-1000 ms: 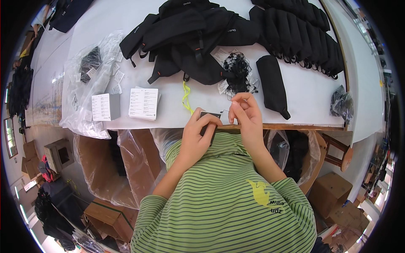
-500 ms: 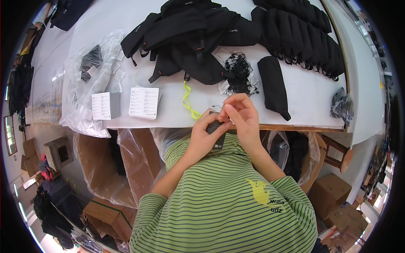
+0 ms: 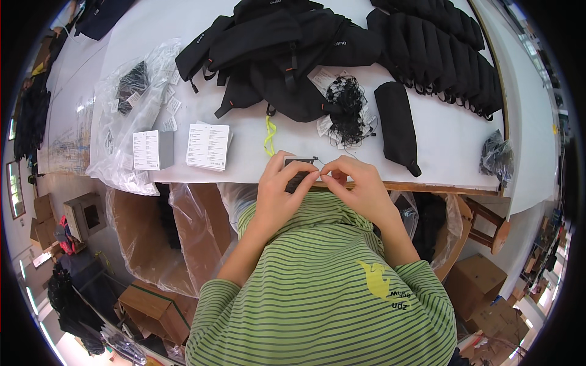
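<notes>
We see the white table (image 3: 247, 146) at the front of the body, and on it a heap of black bags (image 3: 262, 49). To the right lies one single black pouch (image 3: 397, 125). The left hand (image 3: 276, 194) is curled around a card, with thumb and forefinger almost together. The right hand (image 3: 363, 186) has its thumb and forefinger tips closed in a pinch, seemingly on a cord. Beyond them rests a tangle of black strings (image 3: 347, 104). The dark card (image 3: 296, 181) is at the table's near edge, partly covered by left fingers. Smallest is the thin cord (image 3: 320, 161) near the card's upper corner. In our judgement, we should hold the card firmly and guide the cord gently, without pulling.
</notes>
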`<state>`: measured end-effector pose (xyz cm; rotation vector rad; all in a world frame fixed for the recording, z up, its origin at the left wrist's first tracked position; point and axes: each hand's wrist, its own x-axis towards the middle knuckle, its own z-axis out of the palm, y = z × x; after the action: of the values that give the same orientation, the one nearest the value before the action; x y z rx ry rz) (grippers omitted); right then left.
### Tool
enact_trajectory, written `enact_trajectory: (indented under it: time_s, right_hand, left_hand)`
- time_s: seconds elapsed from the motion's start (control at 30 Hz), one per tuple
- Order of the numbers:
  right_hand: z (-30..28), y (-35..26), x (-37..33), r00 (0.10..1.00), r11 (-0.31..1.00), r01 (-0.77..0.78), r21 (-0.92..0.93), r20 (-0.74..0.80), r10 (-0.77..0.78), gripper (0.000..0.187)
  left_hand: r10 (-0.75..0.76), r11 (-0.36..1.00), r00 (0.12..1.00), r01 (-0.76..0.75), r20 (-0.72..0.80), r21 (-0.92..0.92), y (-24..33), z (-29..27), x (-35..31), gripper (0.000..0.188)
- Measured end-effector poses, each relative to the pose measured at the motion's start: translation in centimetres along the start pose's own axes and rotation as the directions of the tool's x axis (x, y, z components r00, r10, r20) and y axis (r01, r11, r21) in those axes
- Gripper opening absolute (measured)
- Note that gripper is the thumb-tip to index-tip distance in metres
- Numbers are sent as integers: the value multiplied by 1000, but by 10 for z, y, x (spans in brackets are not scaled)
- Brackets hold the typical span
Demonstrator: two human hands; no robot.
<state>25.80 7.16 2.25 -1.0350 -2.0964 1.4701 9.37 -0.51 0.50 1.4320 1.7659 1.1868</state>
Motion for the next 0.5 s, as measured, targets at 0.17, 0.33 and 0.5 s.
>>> enact_trajectory:
  time_s: [0.17,0.33,0.5]
  right_hand:
    - [1,-5,0,995,1000,21,16,-97,-19,7]
    - [3,-8,1,978,998,58,9,-200,-55,8]
    - [9,-9,0,959,994,102,-29,-262,-106,10]
  left_hand:
    - [73,992,995,-79,-69,-97,12,3,1,40]
    - [-16,990,991,-3,-129,-144,9,7,-9,45]
    - [66,996,987,-75,-148,-57,7,5,-8,34]
